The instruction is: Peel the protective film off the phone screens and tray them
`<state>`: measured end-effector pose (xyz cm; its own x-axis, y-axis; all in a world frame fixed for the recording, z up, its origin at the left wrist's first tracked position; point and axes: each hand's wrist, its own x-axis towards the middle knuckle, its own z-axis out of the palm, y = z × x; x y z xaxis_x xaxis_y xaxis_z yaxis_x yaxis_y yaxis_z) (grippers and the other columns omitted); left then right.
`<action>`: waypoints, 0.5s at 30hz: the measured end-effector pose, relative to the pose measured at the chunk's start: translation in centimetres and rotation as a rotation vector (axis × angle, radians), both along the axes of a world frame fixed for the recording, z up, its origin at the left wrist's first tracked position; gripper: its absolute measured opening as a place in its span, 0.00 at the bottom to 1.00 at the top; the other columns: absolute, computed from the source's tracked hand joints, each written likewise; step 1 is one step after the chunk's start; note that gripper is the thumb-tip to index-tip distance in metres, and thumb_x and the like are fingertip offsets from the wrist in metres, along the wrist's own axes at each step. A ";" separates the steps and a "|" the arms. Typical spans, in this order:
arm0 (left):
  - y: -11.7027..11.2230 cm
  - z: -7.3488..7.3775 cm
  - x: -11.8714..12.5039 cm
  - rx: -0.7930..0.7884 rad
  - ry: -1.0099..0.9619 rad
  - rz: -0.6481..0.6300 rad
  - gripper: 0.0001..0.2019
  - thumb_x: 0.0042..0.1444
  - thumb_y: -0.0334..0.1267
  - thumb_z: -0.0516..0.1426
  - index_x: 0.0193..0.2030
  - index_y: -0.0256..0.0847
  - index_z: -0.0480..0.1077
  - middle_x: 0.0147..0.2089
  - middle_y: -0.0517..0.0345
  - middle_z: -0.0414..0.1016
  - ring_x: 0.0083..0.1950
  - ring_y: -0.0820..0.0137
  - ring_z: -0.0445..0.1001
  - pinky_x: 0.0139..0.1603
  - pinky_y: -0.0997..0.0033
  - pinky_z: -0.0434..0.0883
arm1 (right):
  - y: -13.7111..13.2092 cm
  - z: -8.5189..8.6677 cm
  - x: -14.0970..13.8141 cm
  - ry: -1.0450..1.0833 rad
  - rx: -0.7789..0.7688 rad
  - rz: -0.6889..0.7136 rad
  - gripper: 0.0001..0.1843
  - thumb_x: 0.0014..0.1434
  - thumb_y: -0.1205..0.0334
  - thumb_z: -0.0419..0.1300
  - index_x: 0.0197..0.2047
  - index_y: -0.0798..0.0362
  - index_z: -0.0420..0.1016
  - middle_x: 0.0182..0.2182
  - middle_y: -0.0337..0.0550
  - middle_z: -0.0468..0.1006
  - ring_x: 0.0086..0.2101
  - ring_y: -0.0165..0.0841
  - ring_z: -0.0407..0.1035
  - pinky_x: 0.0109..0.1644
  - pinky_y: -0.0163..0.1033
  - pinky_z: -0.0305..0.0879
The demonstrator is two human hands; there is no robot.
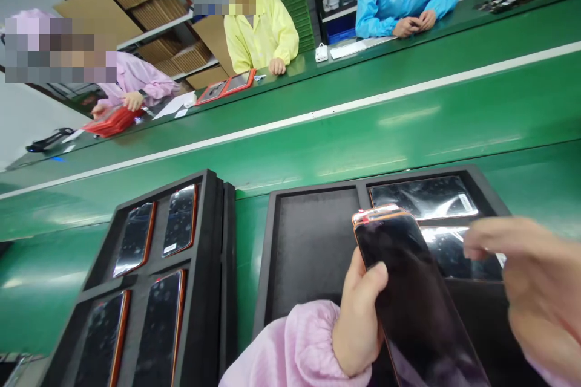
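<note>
My left hand (361, 314), in a pink sleeve, grips a phone (411, 290) with a black screen and orange rim, tilted up over the right black foam tray (313, 242). My thumb lies on the screen's left edge. My right hand (531, 290) hovers blurred just right of the phone, fingers curled with the forefinger pointing left, holding nothing I can make out. That tray has an empty left slot and two phones (424, 196) in its right slots.
A second black tray (213, 242) at left holds several orange-rimmed phones (136, 236). Beyond runs a green conveyor belt (363, 133) with a white stripe. Three other people sit across it, with red trays (227, 86) and papers before them.
</note>
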<state>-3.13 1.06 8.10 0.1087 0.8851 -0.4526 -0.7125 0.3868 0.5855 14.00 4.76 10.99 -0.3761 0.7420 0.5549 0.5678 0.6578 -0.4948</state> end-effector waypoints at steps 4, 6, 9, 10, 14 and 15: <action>0.5 0.0 -0.3 0.041 0.007 0.087 0.22 0.49 0.44 0.64 0.51 0.40 0.71 0.45 0.53 0.79 0.49 0.58 0.76 0.53 0.59 0.70 | 1.2 -1.0 -1.4 -0.059 -0.494 -0.024 0.22 0.57 0.43 0.58 0.46 0.51 0.64 0.22 0.35 0.73 0.18 0.34 0.69 0.18 0.37 0.65; 0.6 -0.1 -0.4 0.057 0.021 0.116 0.23 0.49 0.47 0.65 0.50 0.40 0.71 0.45 0.53 0.79 0.50 0.58 0.76 0.53 0.59 0.70 | 1.7 -1.0 -2.3 -0.018 -0.708 0.043 0.19 0.56 0.48 0.57 0.45 0.52 0.66 0.23 0.36 0.75 0.22 0.35 0.72 0.23 0.38 0.68; 0.7 -0.1 -0.4 0.033 0.013 0.154 0.20 0.44 0.46 0.68 0.42 0.39 0.73 0.44 0.53 0.79 0.50 0.57 0.76 0.53 0.60 0.70 | 2.4 0.2 -2.1 0.191 -0.819 0.033 0.19 0.55 0.47 0.58 0.41 0.53 0.69 0.29 0.42 0.79 0.30 0.38 0.75 0.31 0.40 0.72; 0.8 -0.1 -0.5 0.006 0.006 0.170 0.18 0.43 0.44 0.69 0.38 0.38 0.73 0.42 0.54 0.80 0.49 0.58 0.76 0.52 0.60 0.71 | 2.5 0.7 -1.5 0.281 -0.844 0.008 0.20 0.54 0.46 0.59 0.41 0.53 0.70 0.30 0.44 0.79 0.30 0.37 0.75 0.31 0.39 0.72; 1.7 0.3 -1.4 -0.149 -0.012 0.250 0.10 0.45 0.40 0.66 0.31 0.38 0.74 0.32 0.57 0.79 0.42 0.61 0.78 0.46 0.64 0.74 | 2.2 2.6 2.6 0.539 -0.747 -0.237 0.24 0.55 0.44 0.62 0.49 0.50 0.71 0.34 0.41 0.81 0.29 0.34 0.75 0.30 0.35 0.72; 2.0 0.5 -1.7 -0.171 -0.006 0.281 0.08 0.47 0.40 0.65 0.31 0.39 0.74 0.31 0.57 0.79 0.40 0.62 0.79 0.44 0.65 0.74 | 1.9 2.6 3.7 0.524 -0.682 -0.308 0.24 0.54 0.44 0.62 0.50 0.48 0.72 0.36 0.41 0.81 0.32 0.35 0.76 0.32 0.36 0.73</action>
